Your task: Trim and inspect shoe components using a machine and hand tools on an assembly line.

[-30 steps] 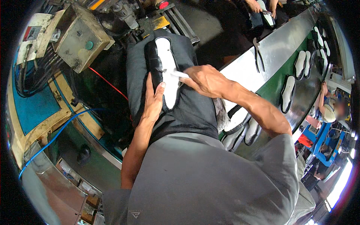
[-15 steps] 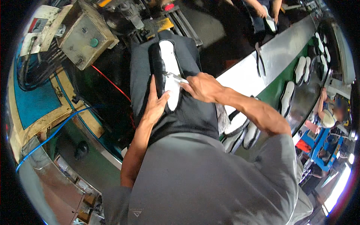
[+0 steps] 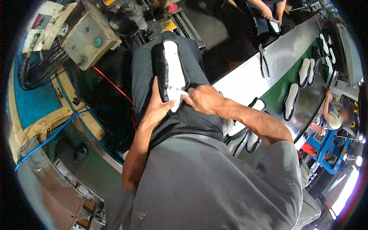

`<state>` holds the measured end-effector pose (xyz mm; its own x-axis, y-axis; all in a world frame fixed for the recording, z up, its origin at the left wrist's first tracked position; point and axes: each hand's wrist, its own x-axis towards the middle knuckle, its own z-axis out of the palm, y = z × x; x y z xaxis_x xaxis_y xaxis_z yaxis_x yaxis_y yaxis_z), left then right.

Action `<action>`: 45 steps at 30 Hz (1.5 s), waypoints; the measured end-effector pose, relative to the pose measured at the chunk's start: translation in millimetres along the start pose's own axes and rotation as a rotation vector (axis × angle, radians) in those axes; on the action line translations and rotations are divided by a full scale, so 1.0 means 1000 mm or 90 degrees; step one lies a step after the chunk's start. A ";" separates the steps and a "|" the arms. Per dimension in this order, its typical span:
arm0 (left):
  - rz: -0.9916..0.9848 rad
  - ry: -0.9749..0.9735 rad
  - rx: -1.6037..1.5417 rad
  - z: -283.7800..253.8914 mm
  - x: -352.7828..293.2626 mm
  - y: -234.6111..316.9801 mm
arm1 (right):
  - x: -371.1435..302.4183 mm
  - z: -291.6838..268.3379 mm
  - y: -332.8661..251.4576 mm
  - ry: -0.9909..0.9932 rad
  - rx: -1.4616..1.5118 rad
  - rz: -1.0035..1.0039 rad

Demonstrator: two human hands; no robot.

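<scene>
A black shoe upper with a white insole board lies bottom-up across my lap, its long axis pointing away from me. My left hand grips its near end, with the thumb pressed on the white bottom and a finger along the left side. In my right hand is a slim metal hand tool, its tip reaching across the white bottom to the left edge near my thumb. The tool's exact kind is unclear, as my fingers hide its handle.
Right of me runs a metal ledge with pincers on it. Several similar shoes lie beyond. A machine control box with a green button stands at the left. Another person's hands hold a shoe at the far right.
My right hand and the tool have moved toward me along the shoe, nearer its near end. My left hand keeps its hold on the shoe.
</scene>
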<state>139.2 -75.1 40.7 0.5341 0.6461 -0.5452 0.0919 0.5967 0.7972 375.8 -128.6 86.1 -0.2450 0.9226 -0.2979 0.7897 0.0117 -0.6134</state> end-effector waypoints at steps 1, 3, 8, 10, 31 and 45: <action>0.072 0.009 0.177 -0.020 -0.007 0.002 | -0.003 -0.008 0.000 -0.035 -0.013 0.023; 0.155 -0.003 0.491 -0.054 -0.010 0.046 | -0.010 -0.024 0.013 -0.004 -0.011 0.031; 0.158 0.005 0.387 -0.050 -0.024 0.224 | -0.038 -0.081 -0.015 0.069 0.123 0.046; 0.200 -0.035 0.439 -0.042 0.019 0.225 | -0.034 -0.075 -0.015 0.080 0.175 0.078; 0.100 0.077 0.449 0.021 0.006 0.016 | -0.028 0.001 0.044 0.080 -0.186 -0.099; 0.155 0.063 0.367 0.022 0.015 -0.006 | -0.024 -0.034 0.019 0.252 0.080 -0.103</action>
<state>164.9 -79.6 33.7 0.5194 0.7880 -0.3306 0.4305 0.0929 0.8978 415.7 -137.3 106.4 -0.1070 0.9895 0.0973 0.6777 0.1442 -0.7211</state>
